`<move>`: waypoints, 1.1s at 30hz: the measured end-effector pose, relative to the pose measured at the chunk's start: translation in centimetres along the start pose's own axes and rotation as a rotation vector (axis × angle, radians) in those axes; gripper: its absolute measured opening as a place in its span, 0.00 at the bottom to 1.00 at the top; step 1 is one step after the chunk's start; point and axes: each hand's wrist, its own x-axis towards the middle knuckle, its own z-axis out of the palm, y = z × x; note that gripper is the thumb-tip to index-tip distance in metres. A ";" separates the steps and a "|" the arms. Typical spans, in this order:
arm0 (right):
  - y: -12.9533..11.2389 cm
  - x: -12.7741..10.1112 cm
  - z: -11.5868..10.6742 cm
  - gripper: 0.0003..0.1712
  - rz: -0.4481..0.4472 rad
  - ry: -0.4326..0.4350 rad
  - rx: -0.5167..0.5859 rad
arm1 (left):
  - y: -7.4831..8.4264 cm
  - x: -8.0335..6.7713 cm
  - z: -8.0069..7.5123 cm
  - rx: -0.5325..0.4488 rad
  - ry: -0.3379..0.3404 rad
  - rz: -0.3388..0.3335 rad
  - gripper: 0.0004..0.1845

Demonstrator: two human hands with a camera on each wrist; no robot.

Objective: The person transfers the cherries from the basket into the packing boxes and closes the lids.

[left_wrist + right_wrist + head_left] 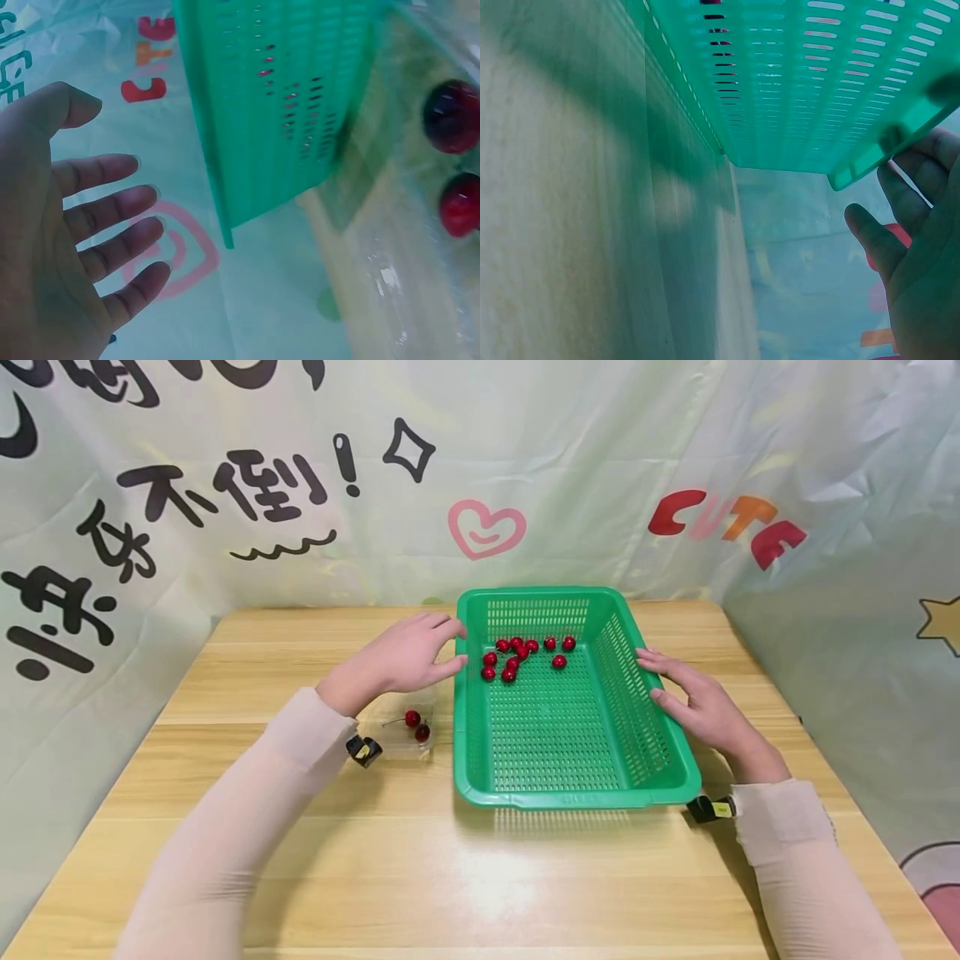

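Two hands are flanking a green perforated plastic basket on the wooden table. The left hand is lying with relaxed, nearly straight fingers at the basket's far left rim; the left wrist view is showing its palm spread and just clear of the basket wall, so whether the fingertips are actually touching is hard to tell. The right hand is resting flat along the right rim, fingers extended, gripping nothing; the right wrist view is showing the fingertips at the underside of the rim's lip.

About a dozen red cherries are lying loose in the far end of the basket, between the two hands and nearer the left one. Being round and unrestrained, they are likely to roll if the basket is tipped or jerked, and with neither hand closed on the rim, a lift could slip.

Just below the left wrist, a clear plastic container is sitting beside the basket's left wall, holding two more cherries. It is standing close enough that a sideways shove of the basket or a dropped forearm could knock it. A printed backdrop is hanging beyond both hands.
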 end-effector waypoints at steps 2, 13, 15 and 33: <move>0.0 0.0 0.0 0.28 0.000 0.002 0.002 | 0.3 0.6 -0.3 0.005 -0.002 -0.005 0.23; 0.0 0.0 0.0 0.27 0.000 0.007 -0.014 | 2.0 3.8 -1.3 0.014 -0.040 -0.038 0.30; 0.1 0.0 0.0 0.27 -0.003 0.009 -0.015 | 2.3 4.4 -1.4 0.007 -0.045 -0.046 0.30; 0.1 -0.1 0.1 0.27 0.003 0.003 -0.018 | 3.6 9.2 -0.7 -0.111 -0.050 -0.138 0.33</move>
